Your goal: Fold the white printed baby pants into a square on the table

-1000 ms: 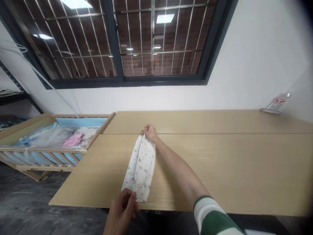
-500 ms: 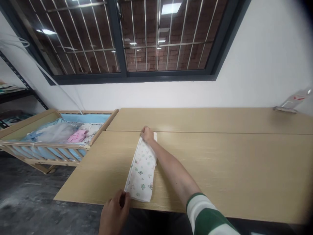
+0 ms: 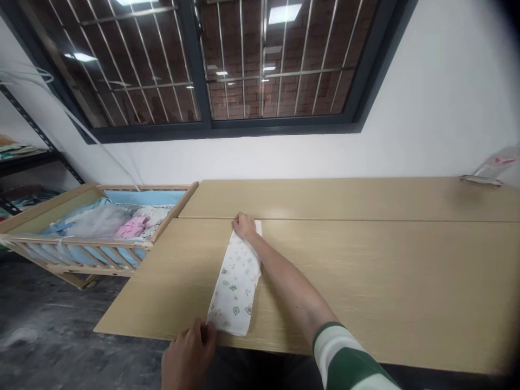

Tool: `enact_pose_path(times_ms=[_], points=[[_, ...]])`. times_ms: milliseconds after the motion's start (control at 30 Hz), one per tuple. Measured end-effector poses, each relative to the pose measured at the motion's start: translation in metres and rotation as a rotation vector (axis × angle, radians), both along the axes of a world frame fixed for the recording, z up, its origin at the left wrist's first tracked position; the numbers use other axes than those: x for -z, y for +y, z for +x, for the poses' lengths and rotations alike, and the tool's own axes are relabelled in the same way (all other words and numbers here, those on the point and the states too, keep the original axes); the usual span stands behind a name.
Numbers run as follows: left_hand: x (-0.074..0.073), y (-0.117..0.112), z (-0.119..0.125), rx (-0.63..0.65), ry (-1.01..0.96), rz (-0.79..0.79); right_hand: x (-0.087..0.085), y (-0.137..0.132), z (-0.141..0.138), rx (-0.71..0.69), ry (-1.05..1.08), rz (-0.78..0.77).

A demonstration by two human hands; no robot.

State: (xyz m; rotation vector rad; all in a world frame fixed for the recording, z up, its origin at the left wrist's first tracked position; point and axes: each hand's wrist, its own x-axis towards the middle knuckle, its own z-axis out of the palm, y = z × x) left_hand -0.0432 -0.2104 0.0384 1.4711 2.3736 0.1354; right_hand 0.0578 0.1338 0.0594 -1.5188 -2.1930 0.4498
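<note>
A white cloth (image 3: 235, 284) with a small green and brown print lies folded into a long strip on the wooden table (image 3: 365, 271). Its far end is under my right hand (image 3: 245, 225), whose curled fingers grip the upper left corner. At the near left corner, my left hand (image 3: 189, 355) pinches the cloth's edge between thumb and fingers, just over the table's front edge. My right forearm reaches across the table beside the cloth's right side.
Left of the table stands a wooden crib (image 3: 134, 252) with blue lining, holding a pink cloth (image 3: 132, 227) and other bedding. A clear plastic bag (image 3: 498, 165) rests at the far right by the wall. A barred window (image 3: 280, 65) is above, and a dark shelf (image 3: 28, 162) is at far left.
The cloth's left edge now lies flatter and less of a fold line shows there. Both hands keep their hold, with only a very slight shift left; the view has moved slightly.
</note>
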Motion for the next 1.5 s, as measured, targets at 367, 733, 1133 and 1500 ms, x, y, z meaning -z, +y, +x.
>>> enact_pose_path(times_ms=[367,733,1133,1500], points=[[0.030,-0.013,0.042,0.451,0.331,0.870,-0.031,-0.134,0.036,-0.860,0.011,0.096],[0.069,-0.024,0.042,0.553,0.682,0.865,0.005,-0.202,0.064,-1.142,-0.137,0.102],[0.065,-0.021,0.043,0.508,0.662,0.797,0.010,-0.100,0.065,-0.861,-0.261,-0.053],[0.065,-0.019,0.038,0.529,0.661,0.836,0.024,0.019,0.067,-0.652,-0.302,0.043]])
